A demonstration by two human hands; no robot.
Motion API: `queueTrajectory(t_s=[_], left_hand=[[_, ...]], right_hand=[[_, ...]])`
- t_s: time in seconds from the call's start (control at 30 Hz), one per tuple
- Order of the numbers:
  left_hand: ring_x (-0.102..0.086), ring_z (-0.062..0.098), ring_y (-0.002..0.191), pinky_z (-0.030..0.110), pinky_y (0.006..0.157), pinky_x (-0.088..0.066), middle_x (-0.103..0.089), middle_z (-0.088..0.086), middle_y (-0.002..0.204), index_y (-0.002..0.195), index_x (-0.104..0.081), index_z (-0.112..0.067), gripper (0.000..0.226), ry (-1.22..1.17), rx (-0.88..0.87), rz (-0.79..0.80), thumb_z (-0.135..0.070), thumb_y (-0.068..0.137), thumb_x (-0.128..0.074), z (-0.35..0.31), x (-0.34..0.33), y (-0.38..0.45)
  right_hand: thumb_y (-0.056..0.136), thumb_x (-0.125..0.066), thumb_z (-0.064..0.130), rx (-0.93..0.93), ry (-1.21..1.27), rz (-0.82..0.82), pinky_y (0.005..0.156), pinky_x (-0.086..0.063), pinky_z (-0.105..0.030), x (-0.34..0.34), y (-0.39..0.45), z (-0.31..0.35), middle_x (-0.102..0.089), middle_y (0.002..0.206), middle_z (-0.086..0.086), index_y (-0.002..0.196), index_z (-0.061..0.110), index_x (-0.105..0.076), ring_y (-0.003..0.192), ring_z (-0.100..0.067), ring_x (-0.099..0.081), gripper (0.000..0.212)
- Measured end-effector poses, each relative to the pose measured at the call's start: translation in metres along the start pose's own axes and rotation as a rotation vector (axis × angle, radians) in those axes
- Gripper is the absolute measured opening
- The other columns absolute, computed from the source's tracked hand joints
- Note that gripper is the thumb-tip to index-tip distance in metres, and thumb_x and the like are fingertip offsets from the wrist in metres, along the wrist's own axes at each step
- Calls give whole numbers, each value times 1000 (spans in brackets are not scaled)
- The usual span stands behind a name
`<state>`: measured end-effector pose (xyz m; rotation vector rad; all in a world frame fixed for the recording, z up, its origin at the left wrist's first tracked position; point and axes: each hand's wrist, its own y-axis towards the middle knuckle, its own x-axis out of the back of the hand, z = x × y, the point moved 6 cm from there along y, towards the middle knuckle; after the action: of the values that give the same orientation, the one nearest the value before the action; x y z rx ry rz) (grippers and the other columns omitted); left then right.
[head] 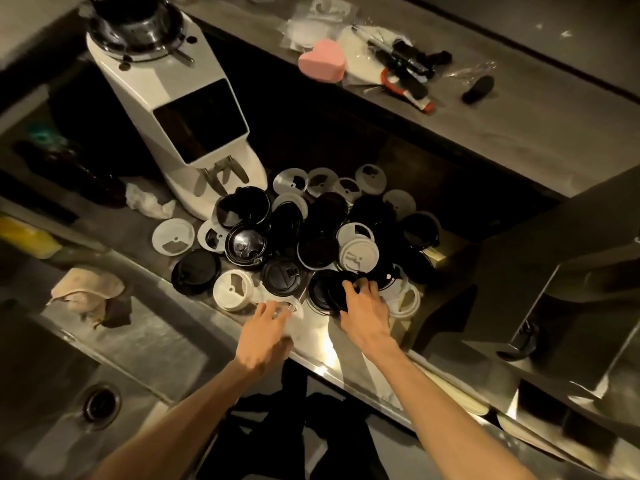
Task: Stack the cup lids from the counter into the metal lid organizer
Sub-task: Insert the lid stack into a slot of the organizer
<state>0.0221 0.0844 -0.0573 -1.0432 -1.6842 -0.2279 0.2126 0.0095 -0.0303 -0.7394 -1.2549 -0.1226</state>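
Both forearms reach in from bottom edge, elbows cut off. Left hand (268, 327) is motion-blurred; fingers loosely spread over a clear lid (294, 308) at the counter (322, 348) front edge, can't tell if it's actually gripped. Right hand (363, 306) has fingertips curled onto the rim of a black lid stack (325, 289), thumb side hidden. Lid pile (311, 230), black and white mixed, sits just ahead beside the white grinder (180, 109). Metal structure at right is dim; lid organizer not identifiable.
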Motion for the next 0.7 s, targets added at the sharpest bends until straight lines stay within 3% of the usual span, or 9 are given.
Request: queueTrajectory(t_s=[0.13, 0.3, 0.4, 0.57, 0.7], left_hand=[[-55, 22, 87, 37, 74, -55, -67, 2, 94, 94, -68, -13, 27, -97, -138, -210, -31, 76, -57, -7, 21, -6], [-51, 19, 85, 29, 63, -48, -62, 2, 91, 88, -62, -10, 11, -147, -226, -411, -15, 81, -68, -14, 45, -4], [-50, 19, 87, 30, 57, -50, -59, 1, 96, 90, -60, -10, 21, -182, -161, -424, -6, 79, -77, -19, 52, 2], [-53, 21, 92, 24, 43, -43, -59, 2, 102, 92, -65, -13, 22, -126, -116, -418, -8, 76, -80, -19, 46, 17], [-52, 24, 95, 28, 42, -45, -57, 4, 106, 88, -60, -14, 23, -56, -72, -323, -9, 76, -79, -9, 33, 27]], right_hand=[[90, -70, 18, 23, 8, -14, 98, -51, -45, -2, 2, 1, -48, 144, -12, 142, 16, -45, 136, -32, -40, 58], [91, -68, 22, 55, 5, -20, 95, -52, -43, -3, 3, -1, -49, 142, -12, 141, 14, -45, 134, -31, -42, 55], [92, -67, 25, 70, 13, -43, 94, -53, -43, -4, 0, -4, -50, 141, -12, 138, 15, -47, 133, -30, -43, 51], [82, -78, 46, 77, 30, -120, 91, -55, -46, -9, -3, -3, -51, 133, -13, 127, 15, -53, 126, -30, -46, 60], [73, -88, 38, 116, -3, -160, 89, -56, -47, -13, -5, 9, -57, 120, -12, 114, 13, -59, 114, -31, -55, 56]])
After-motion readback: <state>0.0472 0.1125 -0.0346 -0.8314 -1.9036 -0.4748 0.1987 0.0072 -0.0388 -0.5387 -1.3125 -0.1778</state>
